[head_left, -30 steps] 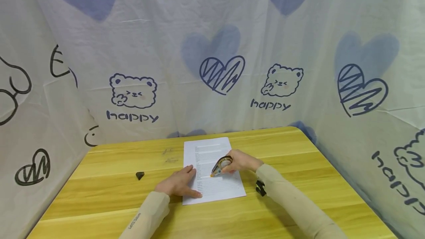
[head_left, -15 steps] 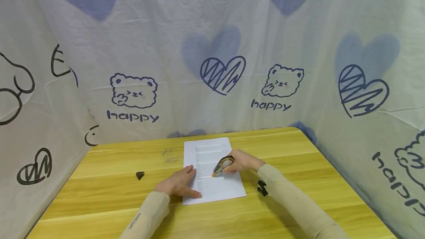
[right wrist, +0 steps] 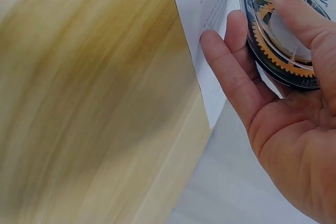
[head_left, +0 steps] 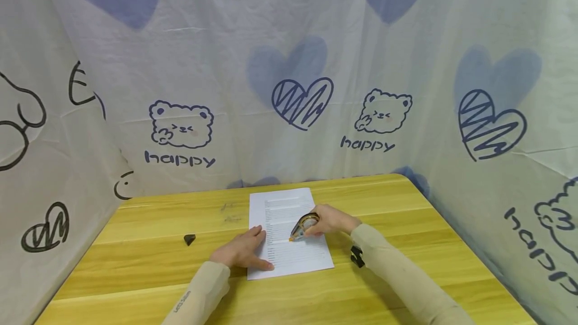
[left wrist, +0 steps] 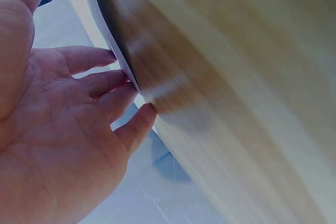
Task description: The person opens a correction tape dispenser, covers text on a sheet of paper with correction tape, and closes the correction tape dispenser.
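A printed white sheet of paper (head_left: 289, 260) lies on the wooden table, covered with lines of small text. My right hand (head_left: 331, 218) grips a correction tape dispenser (head_left: 305, 222) over the paper, its orange tip down at the text right of the middle. In the right wrist view the dispenser (right wrist: 283, 51) shows a clear case with an orange gear, held between thumb and fingers. My left hand (head_left: 241, 251) rests on the sheet's left edge, fingers spread. Its fingertips (left wrist: 144, 109) press at the paper's edge in the left wrist view.
A small black piece (head_left: 189, 239) lies on the table (head_left: 149, 265) to the left. Another black object (head_left: 357, 256) sits beside the right sleeve, partly covered by it. A white curtain (head_left: 244, 24) with hearts and bears hangs behind and at both sides.
The right hand has shifted slightly to the right with the correction tape dispenser, its tip moving along the text. The left hand and the paper have stayed in place.
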Demonstrator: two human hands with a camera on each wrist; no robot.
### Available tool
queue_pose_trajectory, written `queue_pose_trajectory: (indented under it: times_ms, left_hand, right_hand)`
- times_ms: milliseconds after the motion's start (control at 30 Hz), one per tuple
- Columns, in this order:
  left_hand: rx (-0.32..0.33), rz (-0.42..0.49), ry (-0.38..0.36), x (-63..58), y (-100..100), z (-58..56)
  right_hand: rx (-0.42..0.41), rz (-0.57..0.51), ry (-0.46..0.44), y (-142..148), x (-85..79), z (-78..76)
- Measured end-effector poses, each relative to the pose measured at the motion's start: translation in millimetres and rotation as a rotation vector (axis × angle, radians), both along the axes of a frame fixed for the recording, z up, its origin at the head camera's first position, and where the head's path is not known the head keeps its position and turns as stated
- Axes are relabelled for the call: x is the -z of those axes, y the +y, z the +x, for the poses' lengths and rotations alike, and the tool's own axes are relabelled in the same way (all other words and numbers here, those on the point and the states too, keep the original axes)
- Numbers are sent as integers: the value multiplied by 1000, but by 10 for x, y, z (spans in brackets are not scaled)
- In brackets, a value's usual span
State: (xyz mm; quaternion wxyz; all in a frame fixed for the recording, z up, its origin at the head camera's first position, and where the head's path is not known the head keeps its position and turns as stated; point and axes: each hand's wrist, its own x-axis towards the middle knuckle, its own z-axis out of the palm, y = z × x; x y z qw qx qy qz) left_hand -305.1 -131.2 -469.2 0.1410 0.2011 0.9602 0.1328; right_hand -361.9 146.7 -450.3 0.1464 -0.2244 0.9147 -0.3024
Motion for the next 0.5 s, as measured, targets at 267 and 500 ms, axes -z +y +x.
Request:
queue_pose_trajectory:
  times_ms: [267, 500]
  left_hand:
    - [5, -3, -4, 13, -4, -4]
    - [10, -2, 0, 8, -7, -11]
  right_hand:
    - [12, 6, 1, 1, 0, 19]
    - [18, -9, -12, 26, -11, 21]
